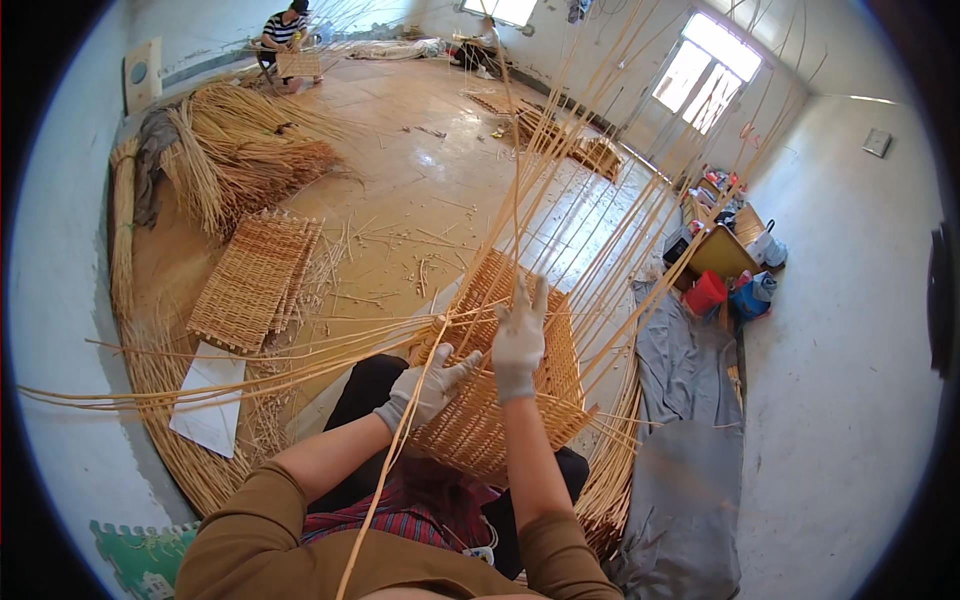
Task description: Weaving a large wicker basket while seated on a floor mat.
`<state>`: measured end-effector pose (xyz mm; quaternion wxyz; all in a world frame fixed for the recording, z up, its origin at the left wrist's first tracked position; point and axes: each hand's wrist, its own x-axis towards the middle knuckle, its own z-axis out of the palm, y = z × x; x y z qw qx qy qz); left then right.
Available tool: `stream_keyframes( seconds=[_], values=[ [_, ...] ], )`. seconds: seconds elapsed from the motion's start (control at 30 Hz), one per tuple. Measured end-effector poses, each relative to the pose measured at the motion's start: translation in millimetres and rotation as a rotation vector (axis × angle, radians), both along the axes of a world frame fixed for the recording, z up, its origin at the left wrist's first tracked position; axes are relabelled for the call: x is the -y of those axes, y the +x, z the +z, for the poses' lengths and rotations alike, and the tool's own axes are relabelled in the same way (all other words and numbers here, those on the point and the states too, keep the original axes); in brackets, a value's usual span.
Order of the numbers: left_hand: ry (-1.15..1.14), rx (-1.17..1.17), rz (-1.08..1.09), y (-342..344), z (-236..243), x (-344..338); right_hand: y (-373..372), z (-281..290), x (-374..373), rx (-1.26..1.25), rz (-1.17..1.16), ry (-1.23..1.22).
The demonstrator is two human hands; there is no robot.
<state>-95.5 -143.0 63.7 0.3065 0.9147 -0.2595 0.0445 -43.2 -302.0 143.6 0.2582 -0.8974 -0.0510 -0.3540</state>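
A half-woven wicker panel (500, 400) leans on my lap, with long thin willow rods (600, 200) fanning up and out from it. My left hand (430, 385), in a white glove, presses on the panel's left side among the rods that run off to the left. My right hand (520, 335), also gloved, lies flat against the panel's upper face, fingers apart and pointing up between the upright rods. Whether either hand pinches a rod, I cannot tell.
Finished woven mats (250, 285) are stacked at left, with bundles of straw (235, 150) behind them. A grey cloth (690, 430) lies at right near a red bucket (706, 292) and a small table (722, 252). Two people (285, 30) sit weaving at the far wall.
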Motion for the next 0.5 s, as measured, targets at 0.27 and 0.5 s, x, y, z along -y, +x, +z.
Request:
stream_keyframes(
  seconds=[0.27,0.5],
  values=[
    [0.106,0.072,0.045,2,-9,-2,-51,-40,33,-0.322,0.388,0.801],
    [0.004,0.015,0.044,-1,-16,7,17,-1,3,0.202,0.250,0.084]
  ],
)
